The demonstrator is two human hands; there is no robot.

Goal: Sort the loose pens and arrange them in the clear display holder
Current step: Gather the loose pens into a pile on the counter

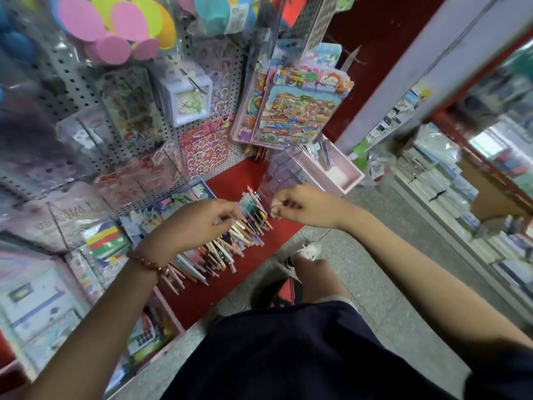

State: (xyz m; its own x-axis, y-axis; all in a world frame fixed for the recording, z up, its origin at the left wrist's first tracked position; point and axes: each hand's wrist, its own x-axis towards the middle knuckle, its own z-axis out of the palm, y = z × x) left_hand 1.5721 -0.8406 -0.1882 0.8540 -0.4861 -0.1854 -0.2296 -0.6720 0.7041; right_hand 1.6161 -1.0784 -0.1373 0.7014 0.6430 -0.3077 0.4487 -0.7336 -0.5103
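Pens, the loose pens, lie in a slanting heap on the red desk, running from 7 o'clock up to 1 o'clock, where the clear display holder stands. My left hand has finger and thumb closed on the top few. My right hand is curled at the holder's near corner; I cannot tell whether it grips anything. I judge the pens light, stiff and slick, apt to roll, so best taken mid-barrel, a few at once. The holder looks thin and easily tipped. Sticker sheets hang over it at 12 o'clock, and a pink tray crowds it at 2 o'clock.
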